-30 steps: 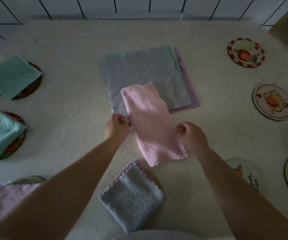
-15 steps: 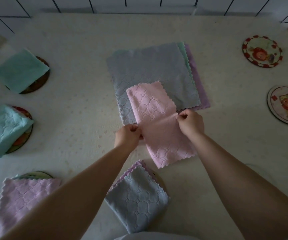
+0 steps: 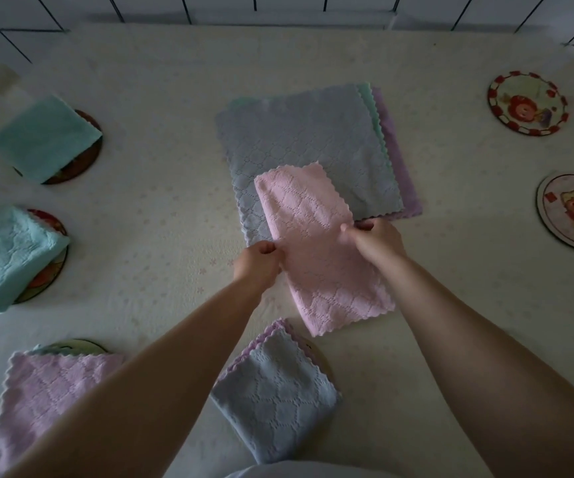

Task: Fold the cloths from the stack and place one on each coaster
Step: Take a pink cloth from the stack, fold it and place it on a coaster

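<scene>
On the left of the tabletop (image 3: 161,208), two green cloths (image 3: 45,138) and a purple cloth (image 3: 47,391) sit on coasters. The left hand (image 3: 256,263) pinches one side of the pink cloth (image 3: 316,246). The right hand (image 3: 377,239) pinches the other side. The pink cloth lies partly on the stack (image 3: 309,146). A blue cloth (image 3: 275,391) lies below. On the right are bare coasters (image 3: 527,102).
</scene>
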